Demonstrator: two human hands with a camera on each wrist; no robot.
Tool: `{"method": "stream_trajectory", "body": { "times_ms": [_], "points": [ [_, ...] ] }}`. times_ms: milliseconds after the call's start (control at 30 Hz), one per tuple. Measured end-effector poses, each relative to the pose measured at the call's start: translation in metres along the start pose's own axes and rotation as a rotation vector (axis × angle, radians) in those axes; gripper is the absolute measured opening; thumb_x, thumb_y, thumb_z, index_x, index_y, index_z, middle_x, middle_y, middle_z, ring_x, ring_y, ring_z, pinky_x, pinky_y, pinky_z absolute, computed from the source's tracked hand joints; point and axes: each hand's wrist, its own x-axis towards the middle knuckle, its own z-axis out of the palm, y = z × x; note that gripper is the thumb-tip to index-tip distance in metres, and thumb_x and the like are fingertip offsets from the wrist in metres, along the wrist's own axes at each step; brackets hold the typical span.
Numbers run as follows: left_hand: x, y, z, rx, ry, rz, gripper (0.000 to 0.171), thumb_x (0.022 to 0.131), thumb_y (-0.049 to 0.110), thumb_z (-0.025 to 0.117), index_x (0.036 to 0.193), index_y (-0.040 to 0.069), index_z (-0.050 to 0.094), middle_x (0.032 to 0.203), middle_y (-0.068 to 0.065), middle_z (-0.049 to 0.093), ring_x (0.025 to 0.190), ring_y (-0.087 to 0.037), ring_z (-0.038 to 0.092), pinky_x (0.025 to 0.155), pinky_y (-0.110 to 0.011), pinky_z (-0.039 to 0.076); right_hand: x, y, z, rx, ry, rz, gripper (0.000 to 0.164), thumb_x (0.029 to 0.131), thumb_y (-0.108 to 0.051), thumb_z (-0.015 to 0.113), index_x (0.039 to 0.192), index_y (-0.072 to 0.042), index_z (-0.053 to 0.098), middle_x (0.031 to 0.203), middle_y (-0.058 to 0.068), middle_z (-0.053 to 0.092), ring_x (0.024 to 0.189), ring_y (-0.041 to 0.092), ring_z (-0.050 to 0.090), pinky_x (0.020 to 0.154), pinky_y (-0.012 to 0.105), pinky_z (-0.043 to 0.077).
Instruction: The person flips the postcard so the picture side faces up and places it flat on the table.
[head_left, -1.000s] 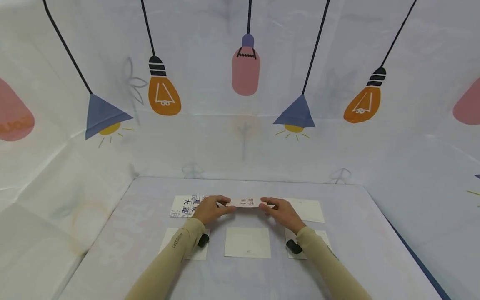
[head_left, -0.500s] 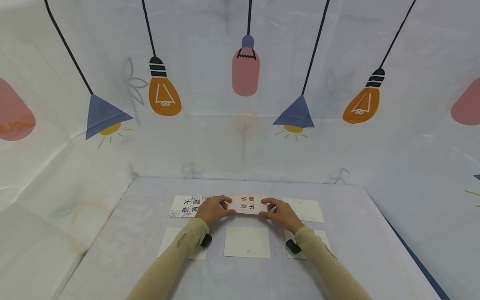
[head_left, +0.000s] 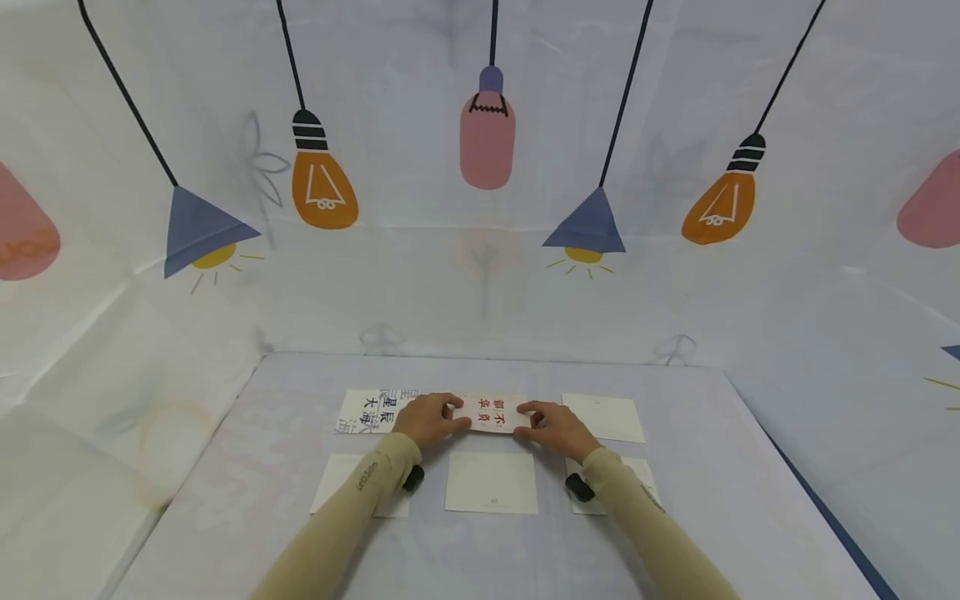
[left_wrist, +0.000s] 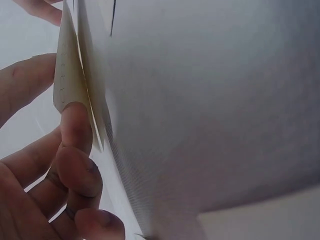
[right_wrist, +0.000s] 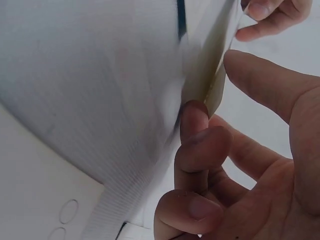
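Observation:
A pale postcard with red characters [head_left: 492, 412] sits at the middle of the back row, its printed face up. My left hand [head_left: 429, 419] pinches its left end, and my right hand [head_left: 553, 428] pinches the right end. In the left wrist view the thumb and a fingertip grip the bent card [left_wrist: 70, 75], with a second pale sheet close behind it. The right wrist view has the card's edge [right_wrist: 217, 90] between thumb and curled fingers. Left of it lies a card with dark blue characters [head_left: 363, 412], partly covered by my left hand.
A blank card [head_left: 609, 418] lies at back right. In the front row are a middle blank card [head_left: 491, 483], a left card [head_left: 333, 483] and a right card [head_left: 643, 477], the outer two partly under my sleeves. White printed cloth [head_left: 420, 283] walls the table.
The held card has tipped from nearly edge-on to facing up, so its red characters now show fully. It has come down slightly. Both hands keep their hold at its ends.

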Motion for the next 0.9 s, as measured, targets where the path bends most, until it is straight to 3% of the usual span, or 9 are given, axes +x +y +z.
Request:
{"method": "stream_trajectory", "body": {
  "times_ms": [333, 900],
  "points": [
    [0.0043, -0.0025, 0.0035, 0.051, -0.044, -0.058, 0.048, 0.085, 0.05, 0.078, 0.121, 0.018, 0.074, 0.09, 0.004, 0.067, 0.073, -0.013, 0.058, 0.067, -0.032, 0.048, 0.0046, 0.0009, 0.0012, -0.052, -0.038, 0.002, 0.044, 0.092, -0.034, 0.076, 0.132, -0.015, 0.068, 0.087, -0.001, 0.059, 0.077, 0.015, 0.051, 0.067, 0.033, 0.042],
    [0.0033, 0.0036, 0.0025, 0.094, -0.03, -0.059, 0.045, 0.085, 0.045, 0.079, 0.121, 0.019, 0.075, 0.097, 0.0, 0.073, 0.079, -0.014, 0.063, 0.068, -0.033, 0.05, 0.0065, 0.0016, 0.0007, -0.062, -0.051, 0.016, 0.046, 0.091, -0.033, 0.077, 0.132, -0.016, 0.067, 0.087, -0.001, 0.061, 0.078, 0.016, 0.053, 0.067, 0.034, 0.044]
  ]
}}
